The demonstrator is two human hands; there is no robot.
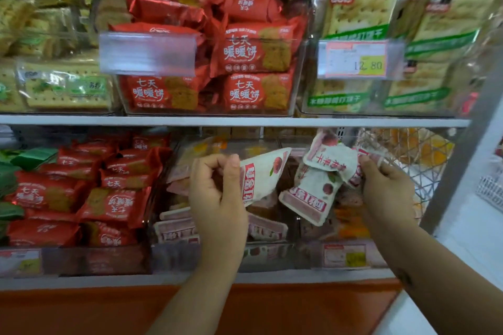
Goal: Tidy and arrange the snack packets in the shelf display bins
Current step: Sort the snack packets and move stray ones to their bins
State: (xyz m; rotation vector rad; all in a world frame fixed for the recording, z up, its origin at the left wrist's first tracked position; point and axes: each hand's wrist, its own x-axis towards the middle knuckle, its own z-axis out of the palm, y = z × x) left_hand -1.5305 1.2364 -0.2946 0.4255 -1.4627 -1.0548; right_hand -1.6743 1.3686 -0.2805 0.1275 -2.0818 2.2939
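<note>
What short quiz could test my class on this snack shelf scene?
1. True or false: the left hand pinches a white-and-pink plastic snack packet.
2. Which price shows on the pink-and-yellow paper label on the upper shelf? A 12.80, B 8.50, C 20.00.
3. Fill in: the right hand holds its crumpled white-and-pink packets over the ____ shelf's clear plastic bin.
Key: 1 true; 2 A; 3 lower.

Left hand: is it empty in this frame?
No, the left hand grips a white-and-pink packet above the lower middle bin.
</note>
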